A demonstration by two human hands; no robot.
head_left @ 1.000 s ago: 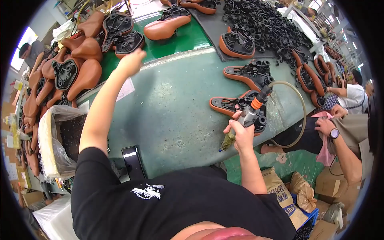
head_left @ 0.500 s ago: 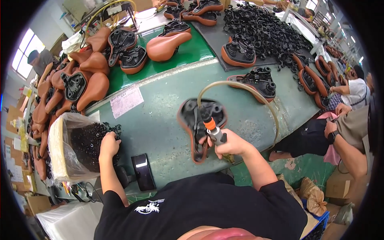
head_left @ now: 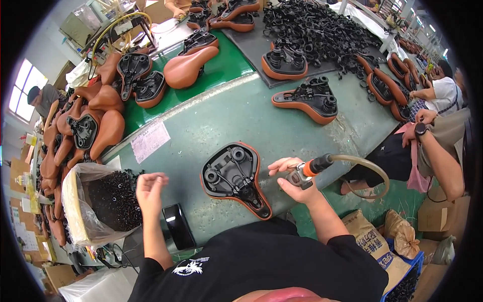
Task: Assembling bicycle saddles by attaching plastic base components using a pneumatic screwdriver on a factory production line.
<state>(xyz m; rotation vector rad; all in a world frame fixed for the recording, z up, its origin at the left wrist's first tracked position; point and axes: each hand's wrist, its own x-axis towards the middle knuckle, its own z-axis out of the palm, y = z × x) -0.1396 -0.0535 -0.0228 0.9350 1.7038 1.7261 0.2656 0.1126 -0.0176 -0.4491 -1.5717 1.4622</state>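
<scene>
While the right hand grasps a grey-and-orange cylindrical power tool, a brown pear-shaped bicycle saddle with a black plastic underside lies upturned on the green worktop between both hands' fingers, touching neither. The step looks like readying the saddle; using the tool would call for aiming its tip, hidden behind the right fingers. Whether the left hand's curled fingers pinch anything, I cannot tell.

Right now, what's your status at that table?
Right hand holding hosed tool. Left hand curled, contents unclear. Saddle upside down on table between them. Phone beside left forearm.
</scene>
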